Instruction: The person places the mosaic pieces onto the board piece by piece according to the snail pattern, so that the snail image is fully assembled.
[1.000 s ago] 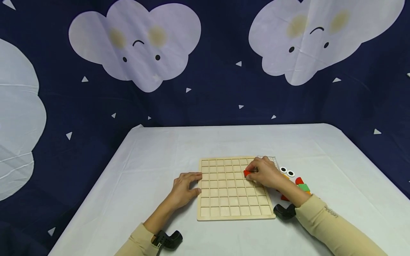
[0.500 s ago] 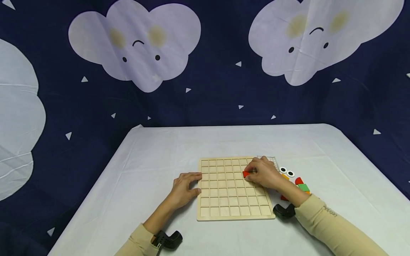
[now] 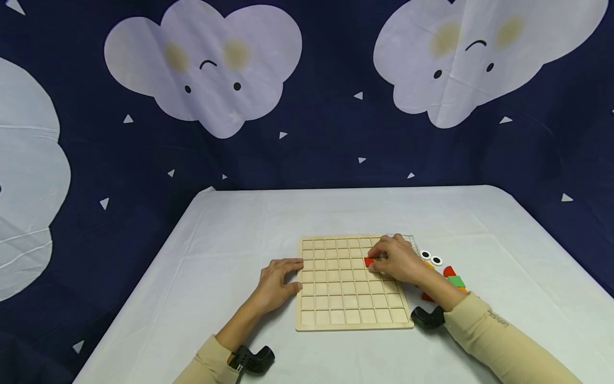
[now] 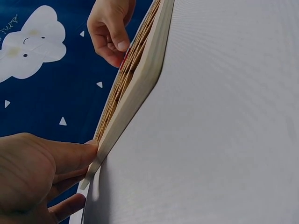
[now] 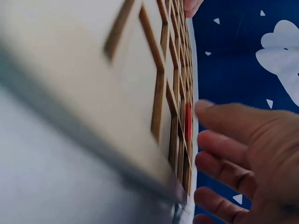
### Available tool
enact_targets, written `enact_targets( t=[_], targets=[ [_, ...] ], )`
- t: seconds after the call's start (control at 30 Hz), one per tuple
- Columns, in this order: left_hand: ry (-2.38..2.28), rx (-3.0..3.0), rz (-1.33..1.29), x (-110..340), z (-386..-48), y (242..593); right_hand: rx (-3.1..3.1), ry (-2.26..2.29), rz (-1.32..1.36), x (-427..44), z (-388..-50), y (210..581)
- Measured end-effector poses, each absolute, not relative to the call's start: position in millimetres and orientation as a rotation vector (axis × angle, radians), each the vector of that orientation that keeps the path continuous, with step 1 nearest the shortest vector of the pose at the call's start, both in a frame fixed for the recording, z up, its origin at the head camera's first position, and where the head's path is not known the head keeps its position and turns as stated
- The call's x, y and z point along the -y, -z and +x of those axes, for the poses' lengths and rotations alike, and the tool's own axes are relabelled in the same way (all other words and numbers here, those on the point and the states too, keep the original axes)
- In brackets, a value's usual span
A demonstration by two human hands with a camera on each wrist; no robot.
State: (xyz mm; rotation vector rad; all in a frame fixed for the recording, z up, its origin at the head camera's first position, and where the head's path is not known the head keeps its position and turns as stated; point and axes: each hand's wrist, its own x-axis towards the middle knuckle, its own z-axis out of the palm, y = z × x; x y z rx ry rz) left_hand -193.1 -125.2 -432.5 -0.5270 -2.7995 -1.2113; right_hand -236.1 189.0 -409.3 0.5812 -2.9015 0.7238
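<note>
A square wooden grid board [image 3: 336, 290] lies on the white table. My left hand [image 3: 275, 284] rests at its left edge; in the left wrist view, the fingers of my left hand [image 4: 44, 172] touch the rim with the thumb spread. Over the board's upper right part, my right hand [image 3: 395, 260] has thumb and fingertips at a small red tile [image 3: 369, 262]. That red tile [image 5: 188, 121] sits in a cell in the right wrist view, close to the thumb and index fingertips of my right hand [image 5: 252, 149]. Those fingertips partly cover the tile in the head view.
Right of the board lie two white eye pieces [image 3: 430, 258], a red rounded piece [image 3: 449, 271], a green piece [image 3: 456, 281] and other orange and red pieces, partly behind the right forearm. A gridded sheet [image 3: 410, 239] shows behind the right hand.
The red tile has shifted slightly left and down into line with the grid, the right fingertips moving along with it. My left hand stays at the board's edge.
</note>
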Motion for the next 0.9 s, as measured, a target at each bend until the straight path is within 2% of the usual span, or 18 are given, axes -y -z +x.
enact_targets(
  t=[0.5, 0.9],
  targets=[
    [1.206, 2.786, -0.527, 124.5, -192.8, 433.2, 2.924, -0.778, 0.438, -233.4, -209.0, 385.1],
    [1.224, 2.8, -0.52, 125.0, -191.3, 431.8, 2.963, -0.743, 0.307, -269.0, -179.9, 393.3]
  ],
)
